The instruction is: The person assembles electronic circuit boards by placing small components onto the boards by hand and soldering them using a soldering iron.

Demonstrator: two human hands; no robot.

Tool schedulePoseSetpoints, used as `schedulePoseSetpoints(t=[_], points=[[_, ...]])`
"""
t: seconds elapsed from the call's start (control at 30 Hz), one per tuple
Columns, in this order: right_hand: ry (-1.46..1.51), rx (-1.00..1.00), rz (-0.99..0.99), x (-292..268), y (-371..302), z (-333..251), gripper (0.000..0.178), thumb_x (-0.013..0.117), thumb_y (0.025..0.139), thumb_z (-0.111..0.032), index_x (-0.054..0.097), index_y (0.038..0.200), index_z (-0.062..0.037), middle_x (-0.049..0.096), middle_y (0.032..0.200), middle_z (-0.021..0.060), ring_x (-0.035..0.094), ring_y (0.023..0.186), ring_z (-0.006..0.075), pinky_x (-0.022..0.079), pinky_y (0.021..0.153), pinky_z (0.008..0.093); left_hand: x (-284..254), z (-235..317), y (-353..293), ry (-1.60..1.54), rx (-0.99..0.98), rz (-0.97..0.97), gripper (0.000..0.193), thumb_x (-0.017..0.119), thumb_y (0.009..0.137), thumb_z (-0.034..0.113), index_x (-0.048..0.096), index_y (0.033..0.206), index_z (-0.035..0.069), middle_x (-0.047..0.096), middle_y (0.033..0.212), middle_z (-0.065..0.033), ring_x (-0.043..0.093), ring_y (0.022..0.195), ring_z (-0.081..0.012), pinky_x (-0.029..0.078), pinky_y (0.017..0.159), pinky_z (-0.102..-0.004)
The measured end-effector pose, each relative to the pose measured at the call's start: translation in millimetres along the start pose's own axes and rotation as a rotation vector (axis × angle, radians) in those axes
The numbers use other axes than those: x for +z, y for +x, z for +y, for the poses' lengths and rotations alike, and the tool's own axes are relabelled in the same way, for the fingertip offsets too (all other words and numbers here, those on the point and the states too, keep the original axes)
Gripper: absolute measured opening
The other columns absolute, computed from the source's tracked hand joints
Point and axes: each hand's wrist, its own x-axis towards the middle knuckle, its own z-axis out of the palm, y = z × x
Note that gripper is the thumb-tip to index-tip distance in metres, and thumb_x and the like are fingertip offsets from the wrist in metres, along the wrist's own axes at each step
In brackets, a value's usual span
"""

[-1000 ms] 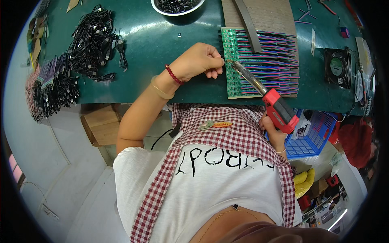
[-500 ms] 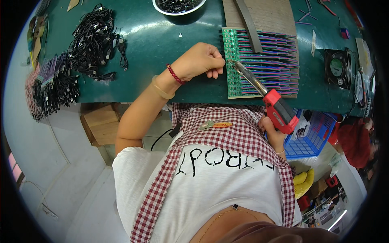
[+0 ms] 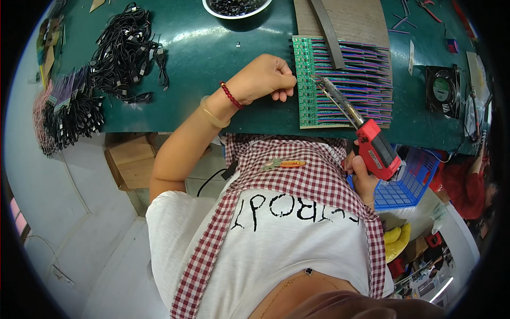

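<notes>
My left hand (image 3: pixel 268 80) is closed in a pinch at the left edge of a green circuit board panel (image 3: pixel 306 109); whatever lies between its fingertips is too small or hidden to make out. Rows of thin dark and coloured wires (image 3: pixel 361 87) run rightward from the panel. My right hand (image 3: pixel 364 178) is wrapped round the handle of a red and black soldering gun (image 3: pixel 375 149). Its metal tip points up and left, over the wire ends beside the panel, apart from my left fingers. A grey flat bar (image 3: pixel 326 34) lies across the upper wires.
Panel and wires rest on a brown board (image 3: pixel 361 18) on the green table (image 3: pixel 202 58). At the back stands a white bowl (image 3: pixel 239 15) of small black parts. Bundled black cables (image 3: pixel 125 53) lie left; a black fan (image 3: pixel 442 90) sits right. Below is a blue basket (image 3: pixel 401 191).
The soldering gun has moved right and slightly down with my right hand, its tip drawing away from my left fingers and the solder joints. My left hand has barely moved.
</notes>
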Motion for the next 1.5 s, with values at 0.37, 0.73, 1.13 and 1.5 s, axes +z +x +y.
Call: schedulePoseSetpoints(t=[0.37, 0.73, 1.13, 1.5], points=[[0.065, 0.005, 0.063, 3, 5, -7, 0.04, 0.057, 0.084, -0.019, 0.042, 0.114, 0.0031, 0.044, 0.057, 0.0051, 0.039, 0.048, 0.0108, 0.035, 0.048, 0.0251, 4, -1, -6, 0.022, 0.028, 0.028, 0.015, 0.06, 0.08, 0.013, 0.053, 0.076, 0.0, 0.06, 0.065, -0.0064, 0.056, 0.053, -0.0081, 0.042, 0.046, -0.0182], [0.147, -0.146, 0.071, 5, 21, -18, 0.037, 0.055, 0.086, -0.02, 0.042, 0.111, 0.0037, 0.042, 0.055, 0.004, 0.037, 0.046, 0.0094, 0.034, 0.044, 0.0233, -59, -8, -6, 1.054, 0.433, 0.863, 0.019, 0.063, 0.077, 0.015, 0.056, 0.077, -0.002, 0.061, 0.066, -0.0151, 0.06, 0.06, -0.03, 0.046, 0.057, -0.0357], [0.276, -0.181, -0.002, 33, 35, -39, 0.037, 0.054, 0.084, -0.008, 0.04, 0.116, 0.0024, 0.049, 0.069, 0.0077, 0.047, 0.057, 0.0123, 0.041, 0.053, 0.0241, 13, 21, -48, -0.06, 0.292, 0.137, 0.01, 0.054, 0.084, 0.001, 0.056, 0.092, -0.004, 0.06, 0.079, -0.0085, 0.061, 0.067, -0.0119, 0.052, 0.06, -0.022], [0.017, -0.139, -0.16, 56, 47, -55, 0.012, 0.057, 0.082, 0.001, 0.051, 0.092, -0.002, 0.05, 0.08, 0.0008, 0.047, 0.072, 0.0077, 0.04, 0.063, 0.0231, 82, 9, -65, 0.119, 0.513, 0.136, 0.007, 0.055, 0.081, -0.003, 0.056, 0.088, -0.007, 0.061, 0.082, -0.0079, 0.061, 0.069, -0.0108, 0.053, 0.062, -0.0225]])
